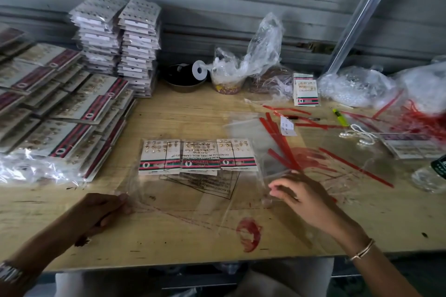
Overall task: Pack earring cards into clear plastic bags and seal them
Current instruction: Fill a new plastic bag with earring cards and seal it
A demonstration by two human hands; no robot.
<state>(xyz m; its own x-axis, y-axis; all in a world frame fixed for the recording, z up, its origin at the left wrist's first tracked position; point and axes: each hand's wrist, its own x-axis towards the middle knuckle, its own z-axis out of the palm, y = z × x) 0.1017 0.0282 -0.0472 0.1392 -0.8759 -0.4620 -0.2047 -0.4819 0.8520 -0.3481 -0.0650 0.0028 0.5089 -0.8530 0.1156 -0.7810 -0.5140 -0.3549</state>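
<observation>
A clear plastic bag [193, 190] with a black printed warning box lies flat on the wooden table [183, 118]. Inside its far half sit three white earring cards [198, 157] side by side, each with a red and green stripe. My left hand [103, 210] pinches the bag's near left corner. My right hand [296, 193] pinches its near right edge. Loose red sealing strips [280, 142] lie just right of the bag.
Tall stacks of bagged cards [120, 43] stand at the back left, with spread piles of striped cards [62, 108] in front. A dark bowl [183, 79], crumpled plastic bags [246, 60], one upright card [305, 90] and a yellow marker [340, 117] line the back and right.
</observation>
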